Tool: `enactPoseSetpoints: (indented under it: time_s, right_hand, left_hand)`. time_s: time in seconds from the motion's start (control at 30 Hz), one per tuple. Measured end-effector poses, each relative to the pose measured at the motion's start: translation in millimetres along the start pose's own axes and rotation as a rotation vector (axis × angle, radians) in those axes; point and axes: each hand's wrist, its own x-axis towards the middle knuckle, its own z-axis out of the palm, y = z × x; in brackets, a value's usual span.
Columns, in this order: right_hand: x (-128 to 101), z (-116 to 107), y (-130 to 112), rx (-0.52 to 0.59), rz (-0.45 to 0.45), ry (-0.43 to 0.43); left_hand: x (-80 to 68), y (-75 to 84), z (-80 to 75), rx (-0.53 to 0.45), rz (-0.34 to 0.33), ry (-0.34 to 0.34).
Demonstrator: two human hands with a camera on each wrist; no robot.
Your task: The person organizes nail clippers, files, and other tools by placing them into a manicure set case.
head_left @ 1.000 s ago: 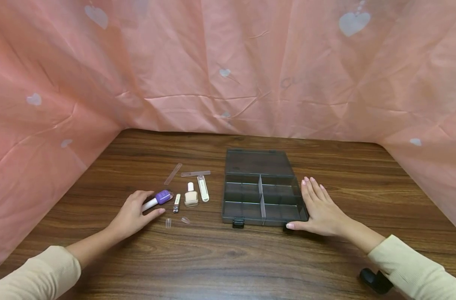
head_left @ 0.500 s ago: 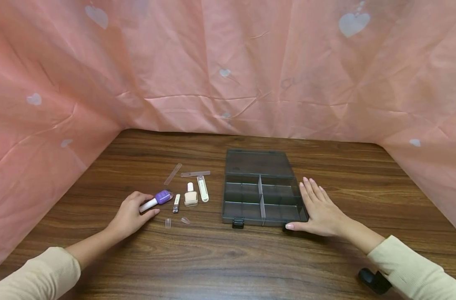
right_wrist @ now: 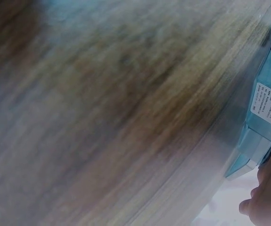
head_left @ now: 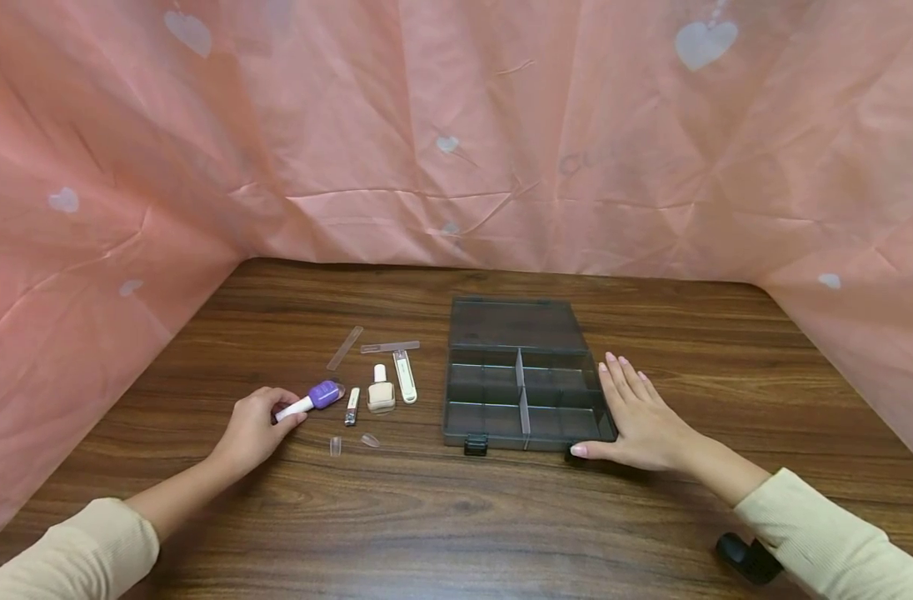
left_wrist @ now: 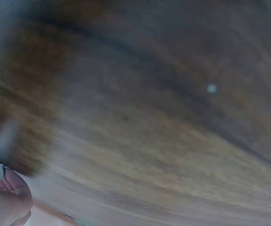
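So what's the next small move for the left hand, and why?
Probably lift the purple bottle slightly off the table: the left hand appears to pinch its white cap, the box has its lid open and nothing visible in its compartments, and the right hand rests against its side.

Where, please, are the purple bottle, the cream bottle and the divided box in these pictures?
Purple bottle [head_left: 324,394], head view, on its purple body.
Cream bottle [head_left: 381,395], head view, on its cream body.
Divided box [head_left: 560,422], head view, on the floor of its near right compartment.
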Motion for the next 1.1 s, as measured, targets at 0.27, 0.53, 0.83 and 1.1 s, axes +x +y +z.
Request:
enactPoseSetpoints:
  time_s: [0.27,0.53,0.83,1.1]
  right_hand:
    - [1,0,-1,-0.021,0.012,-0.003]
    - [0,0,-1,-0.016,0.019,-0.012]
    - [-1,0,-1,-0.019,0.008,-0.002]
    - [-1,-1,-2,-0.018,0.02,-0.015]
  left_hand:
    - [4.8,-2.9,-4.1,0.0,-0.003,0.023]
    - [8.2,-5.8,-7.1,-0.052,-0.006,0.074]
    - [10.8,-5.4,-9.2,-0.086,-0.02,0.105]
    - [19.2,4.5,-19.8,-0.142,-0.014,0.114]
